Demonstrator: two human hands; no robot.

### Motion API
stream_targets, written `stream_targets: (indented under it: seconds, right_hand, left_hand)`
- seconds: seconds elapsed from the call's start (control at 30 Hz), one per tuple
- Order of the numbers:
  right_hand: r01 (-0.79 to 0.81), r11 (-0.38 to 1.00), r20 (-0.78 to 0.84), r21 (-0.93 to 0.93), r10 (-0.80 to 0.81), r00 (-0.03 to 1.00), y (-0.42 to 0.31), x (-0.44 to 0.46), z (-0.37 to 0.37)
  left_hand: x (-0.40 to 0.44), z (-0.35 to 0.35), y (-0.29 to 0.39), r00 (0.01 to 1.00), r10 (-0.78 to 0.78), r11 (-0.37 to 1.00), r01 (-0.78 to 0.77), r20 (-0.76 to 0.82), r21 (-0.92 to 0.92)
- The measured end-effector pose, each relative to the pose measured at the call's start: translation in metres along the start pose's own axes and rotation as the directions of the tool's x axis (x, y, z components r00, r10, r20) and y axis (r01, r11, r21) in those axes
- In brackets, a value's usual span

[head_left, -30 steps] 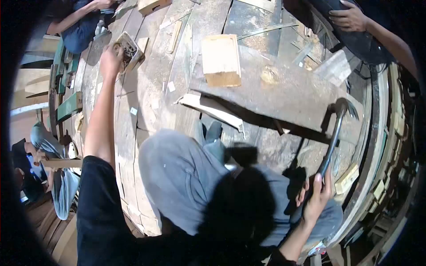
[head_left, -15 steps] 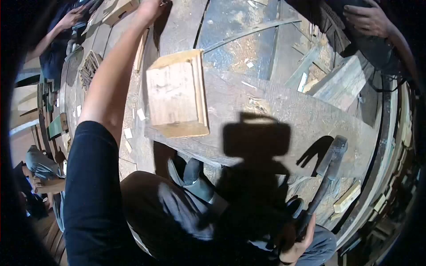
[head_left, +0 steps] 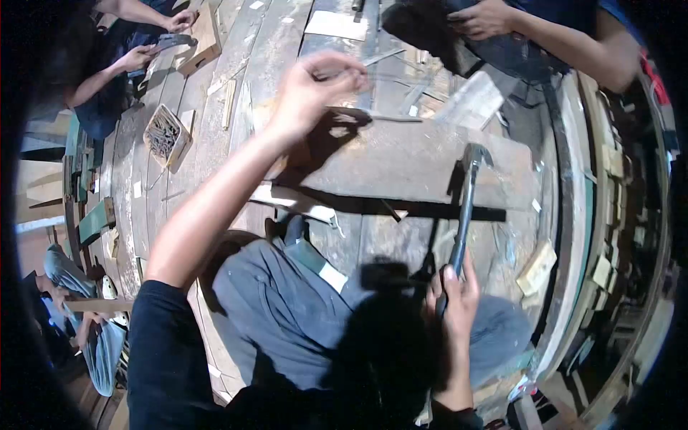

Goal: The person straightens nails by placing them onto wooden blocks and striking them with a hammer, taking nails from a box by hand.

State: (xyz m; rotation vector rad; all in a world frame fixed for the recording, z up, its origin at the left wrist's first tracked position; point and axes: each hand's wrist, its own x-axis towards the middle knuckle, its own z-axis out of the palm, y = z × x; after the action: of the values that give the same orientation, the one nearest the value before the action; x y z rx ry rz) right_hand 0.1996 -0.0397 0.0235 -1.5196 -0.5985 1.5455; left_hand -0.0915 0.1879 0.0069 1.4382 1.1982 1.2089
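My right hand (head_left: 455,294) is wrapped round the handle of a claw hammer (head_left: 466,208), held above my lap with its head pointing away from me. My left hand (head_left: 319,89) is raised over a wide wooden board (head_left: 423,161). Its fingers are curled, with thumb and fingertips close together, and blurred by motion. Whether something small sits between them I cannot make out. The hand's dark shadow falls on the board just below it.
A small container of nails (head_left: 165,136) stands at the left. Across from me, a person holds a hammer (head_left: 175,41) beside a wooden box (head_left: 204,43). Another person's hand (head_left: 480,18) is at upper right. A loose plank (head_left: 473,100) and a wood block (head_left: 537,269) lie on the right.
The light wooden box in front of me is out of view. My left hand has come down and right from the top edge. The hammer has moved left and up, and the view has shifted.
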Motion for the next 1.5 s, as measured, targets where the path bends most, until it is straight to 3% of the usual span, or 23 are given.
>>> stream_targets:
  seconds: [0.07, 0.13, 0.2, 0.23, 0.33, 0.37, 0.5, 0.6, 0.73, 0.77, 0.83, 0.93, 1.03, 1.13, 1.3, 1.43, 1.47, 1.5]
  right_hand:
    - [-0.028, 0.98, 0.073, 0.197, 0.014, 0.997, -0.01, -0.003, 0.001]
    - [-0.005, 0.945, 0.105, 0.326, -0.031, 0.994, -0.005, -0.001, -0.013]
    - [0.014, 0.959, 0.112, 0.283, -0.048, 0.993, -0.012, -0.007, -0.017]
    - [0.046, 0.964, 0.12, 0.26, -0.08, 0.99, -0.012, -0.009, -0.019]
    - [0.038, 0.964, 0.125, 0.261, -0.073, 0.99, -0.007, -0.009, -0.026]
    - [0.03, 0.964, 0.154, 0.264, -0.073, 0.985, -0.008, -0.009, -0.026]
    - [0.075, 0.981, 0.137, 0.181, -0.101, 0.985, -0.01, -0.011, -0.026]
    - [0.088, 0.98, 0.169, 0.176, -0.118, 0.979, -0.015, -0.011, -0.028]
    - [0.084, 0.944, 0.261, 0.32, -0.173, 0.95, -0.013, -0.016, -0.026]
    - [0.092, 0.945, 0.308, 0.313, -0.192, 0.932, -0.013, -0.016, -0.026]
    - [0.13, 0.974, 0.249, 0.184, -0.174, 0.953, -0.014, -0.017, -0.017]
    - [0.126, 0.988, 0.27, 0.095, -0.147, 0.952, -0.015, -0.016, -0.012]
    - [0.014, 0.996, 0.297, 0.083, -0.038, 0.954, -0.006, -0.015, -0.005]
    - [0.119, 0.993, 0.289, 0.013, -0.117, 0.95, -0.004, -0.016, -0.002]
    - [0.279, 0.959, 0.297, 0.053, -0.281, 0.912, -0.029, -0.024, 0.008]
    - [0.08, 0.996, 0.211, -0.045, -0.069, 0.975, -0.014, -0.013, 0.008]
    - [0.065, 0.995, 0.193, -0.078, -0.049, 0.98, -0.005, -0.007, 0.003]
    - [0.149, 0.985, 0.21, -0.087, -0.128, 0.969, -0.01, -0.013, 0.004]
  left_hand:
    - [-0.026, 0.038, 0.0, 0.983, -0.099, 0.995, 0.102, 0.153, -0.013]
    - [-0.054, 0.071, 0.005, 0.941, -0.266, 0.96, 0.239, 0.208, 0.145]
    - [-0.074, 0.093, -0.02, 0.957, 0.079, 0.878, -0.199, 0.278, 0.436]
    - [-0.08, 0.098, -0.023, 0.906, 0.285, 0.787, -0.407, 0.313, 0.463]
    - [-0.087, 0.111, -0.028, 0.89, 0.381, 0.635, -0.449, 0.25, 0.628]
    - [-0.091, 0.112, -0.033, 0.919, 0.331, 0.683, -0.39, 0.215, 0.617]
    - [-0.091, 0.121, -0.04, 0.886, 0.458, 0.686, -0.408, 0.079, 0.603]
    - [-0.084, 0.12, -0.045, 0.901, 0.423, 0.702, -0.39, 0.09, 0.596]
    - [-0.076, 0.118, -0.041, 0.982, 0.187, 0.84, -0.179, 0.035, 0.512]
    - [-0.075, 0.117, -0.04, 0.99, 0.138, 0.88, -0.139, 0.036, 0.454]
    - [-0.075, 0.113, -0.034, 0.998, 0.057, 0.933, -0.063, 0.028, 0.354]
    - [-0.068, 0.101, -0.036, 0.99, 0.11, 0.818, -0.14, 0.087, 0.558]
    - [-0.067, 0.1, -0.041, 0.991, 0.118, 0.834, -0.137, 0.07, 0.535]
    - [-0.066, 0.098, -0.044, 0.987, 0.145, 0.847, -0.161, 0.071, 0.507]
    - [-0.069, 0.097, -0.048, 0.989, 0.135, 0.87, -0.146, 0.057, 0.471]
    - [-0.068, 0.097, -0.051, 0.987, 0.155, 0.858, -0.16, 0.051, 0.489]
    - [-0.068, 0.098, -0.053, 0.988, 0.149, 0.861, -0.149, 0.037, 0.486]
    - [-0.068, 0.099, -0.057, 0.968, 0.247, 0.849, -0.233, 0.034, 0.474]
